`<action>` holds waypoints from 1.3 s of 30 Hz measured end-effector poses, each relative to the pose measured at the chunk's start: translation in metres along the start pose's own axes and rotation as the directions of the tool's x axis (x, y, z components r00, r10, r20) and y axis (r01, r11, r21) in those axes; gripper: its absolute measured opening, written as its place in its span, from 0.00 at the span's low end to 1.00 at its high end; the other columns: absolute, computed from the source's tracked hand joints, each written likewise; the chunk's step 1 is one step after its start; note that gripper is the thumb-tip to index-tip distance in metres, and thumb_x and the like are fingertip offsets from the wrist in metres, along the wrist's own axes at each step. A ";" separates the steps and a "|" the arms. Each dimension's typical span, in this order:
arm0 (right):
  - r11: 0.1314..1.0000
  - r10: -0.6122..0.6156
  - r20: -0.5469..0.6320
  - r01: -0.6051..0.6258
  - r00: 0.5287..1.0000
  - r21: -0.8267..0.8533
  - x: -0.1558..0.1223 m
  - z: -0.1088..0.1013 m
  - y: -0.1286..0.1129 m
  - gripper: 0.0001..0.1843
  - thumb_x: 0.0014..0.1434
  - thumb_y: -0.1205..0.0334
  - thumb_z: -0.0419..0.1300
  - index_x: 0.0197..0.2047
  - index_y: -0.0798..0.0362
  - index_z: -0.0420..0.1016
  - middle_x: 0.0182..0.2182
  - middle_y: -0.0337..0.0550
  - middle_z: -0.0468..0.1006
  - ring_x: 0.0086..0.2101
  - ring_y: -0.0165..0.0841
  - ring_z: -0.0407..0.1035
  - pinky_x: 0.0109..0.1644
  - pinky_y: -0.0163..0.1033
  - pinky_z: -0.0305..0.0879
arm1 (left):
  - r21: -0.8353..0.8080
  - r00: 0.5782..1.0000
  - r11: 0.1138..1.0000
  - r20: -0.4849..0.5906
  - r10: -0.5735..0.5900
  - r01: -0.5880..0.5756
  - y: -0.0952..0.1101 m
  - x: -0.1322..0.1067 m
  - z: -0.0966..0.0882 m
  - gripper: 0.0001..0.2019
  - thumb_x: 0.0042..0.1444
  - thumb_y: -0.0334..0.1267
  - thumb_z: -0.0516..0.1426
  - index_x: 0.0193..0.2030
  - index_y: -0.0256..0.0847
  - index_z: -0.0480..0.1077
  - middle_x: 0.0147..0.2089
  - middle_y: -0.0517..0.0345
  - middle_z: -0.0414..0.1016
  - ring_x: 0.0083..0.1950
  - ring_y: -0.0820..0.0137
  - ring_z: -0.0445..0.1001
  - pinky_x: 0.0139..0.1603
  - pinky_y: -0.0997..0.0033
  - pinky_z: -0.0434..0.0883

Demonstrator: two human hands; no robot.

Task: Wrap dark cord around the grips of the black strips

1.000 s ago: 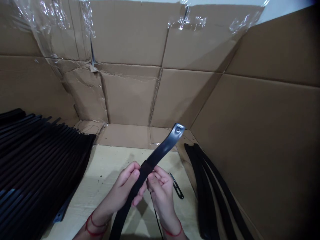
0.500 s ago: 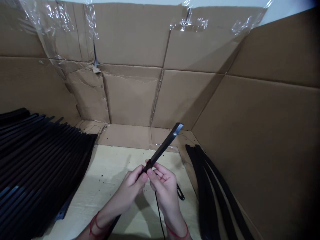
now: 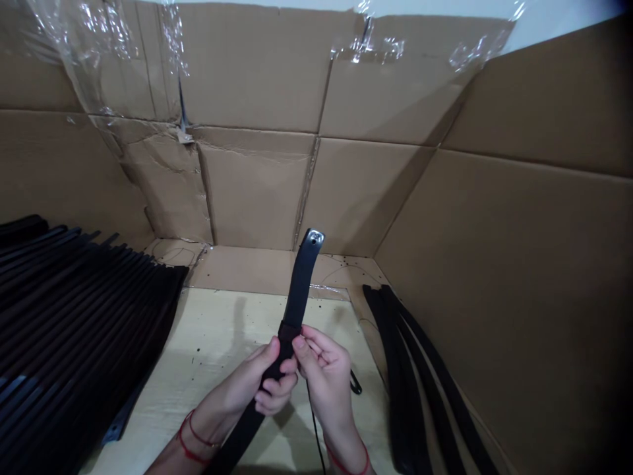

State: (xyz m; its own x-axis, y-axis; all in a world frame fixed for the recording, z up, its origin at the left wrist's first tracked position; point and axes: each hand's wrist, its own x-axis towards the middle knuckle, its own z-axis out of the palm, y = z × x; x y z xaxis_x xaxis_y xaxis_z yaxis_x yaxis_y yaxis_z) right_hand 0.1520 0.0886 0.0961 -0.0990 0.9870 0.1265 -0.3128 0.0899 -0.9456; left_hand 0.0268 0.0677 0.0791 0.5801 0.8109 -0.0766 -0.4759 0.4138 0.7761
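Head view is showing both of my bare hands busy on one long, curved, black strip (image 3: 299, 284), which I am holding up in front of me, its far end pointing away and leaning a little to the right. This far end is finishing in a rounded, shiny tip (image 3: 315, 237) with a small hole. On its nearer part the strip is wearing a dull black, fabric-like sleeve (image 3: 284, 353), and the smoother part is extending beyond the sleeve's edge.

My left hand (image 3: 264, 379) is clamping around the sleeve: the thumb is pressing on top, and the fingers are curling from beneath to its right side. My right hand (image 3: 324, 376) is pinching the right edge of the sleeve, near its far end, with thumb and forefinger together. A thin black cord (image 3: 315, 422) is hanging below this hand; where its upper end is going, I cannot tell.

To the left of the strip, many dark, narrow strips (image 3: 89, 343) are lying closely side by side. To its right, several black, curved bands (image 3: 420, 376) are lying lengthwise, and a small black looped handle (image 3: 355, 382) is showing from behind my right hand. Beneath the strip, a pale, flat board (image 3: 212, 343) is lying; behind it, brown cardboard panels (image 3: 257, 191) are standing.
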 end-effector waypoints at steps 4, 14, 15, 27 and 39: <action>0.998 0.063 0.183 -0.059 0.981 -0.028 0.004 -0.008 0.003 0.20 0.52 0.45 0.68 0.31 0.57 0.80 0.15 0.39 0.74 0.15 0.28 0.64 0.17 0.30 0.56 | -0.061 0.970 0.990 0.214 -0.112 0.128 -0.001 0.001 -0.013 0.28 0.55 0.69 0.46 0.28 0.42 0.57 0.15 0.72 0.47 0.11 0.82 0.41 0.11 0.77 0.41; 0.987 0.018 0.232 0.019 0.973 -0.157 -0.004 -0.010 -0.015 0.22 0.59 0.47 0.61 0.22 0.55 0.72 0.15 0.39 0.72 0.16 0.30 0.66 0.18 0.32 0.56 | 0.101 0.960 0.995 -0.277 0.027 0.001 -0.003 -0.003 0.006 0.28 0.58 0.64 0.50 0.29 0.36 0.67 0.18 0.61 0.65 0.18 0.75 0.66 0.21 0.76 0.64; 0.988 0.010 0.238 0.028 0.971 -0.155 -0.004 -0.010 -0.015 0.22 0.59 0.48 0.62 0.21 0.55 0.72 0.15 0.39 0.72 0.15 0.29 0.64 0.18 0.32 0.55 | 0.173 0.949 0.984 -0.305 0.086 -0.034 -0.002 -0.004 0.010 0.28 0.59 0.63 0.49 0.27 0.36 0.66 0.17 0.62 0.64 0.17 0.75 0.65 0.20 0.76 0.62; 0.999 0.027 0.224 -0.037 0.974 0.040 0.005 -0.003 0.013 0.19 0.51 0.48 0.69 0.36 0.56 0.84 0.18 0.38 0.71 0.18 0.25 0.55 0.21 0.31 0.51 | 0.044 0.995 0.995 -0.039 -0.090 0.092 -0.003 -0.004 -0.008 0.30 0.59 0.67 0.42 0.22 0.41 0.60 0.09 0.71 0.49 0.08 0.79 0.47 0.08 0.78 0.47; 0.996 -0.049 0.080 0.054 0.996 -0.066 -0.001 0.004 0.005 0.13 0.57 0.54 0.66 0.37 0.55 0.81 0.18 0.39 0.73 0.19 0.29 0.64 0.22 0.32 0.63 | 0.833 0.793 0.554 -0.331 0.512 -0.010 -0.001 -0.013 0.022 0.14 0.68 0.47 0.43 0.48 0.40 0.62 0.24 0.64 0.64 0.23 0.74 0.64 0.25 0.75 0.59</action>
State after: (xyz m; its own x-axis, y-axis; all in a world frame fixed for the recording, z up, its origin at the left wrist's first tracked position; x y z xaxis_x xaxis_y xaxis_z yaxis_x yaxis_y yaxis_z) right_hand 0.1463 0.0879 0.0929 -0.1586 0.9677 0.1961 -0.2546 0.1519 -0.9550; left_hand 0.0344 0.0473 0.0928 -0.0022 0.9916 0.1296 0.2812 -0.1238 0.9516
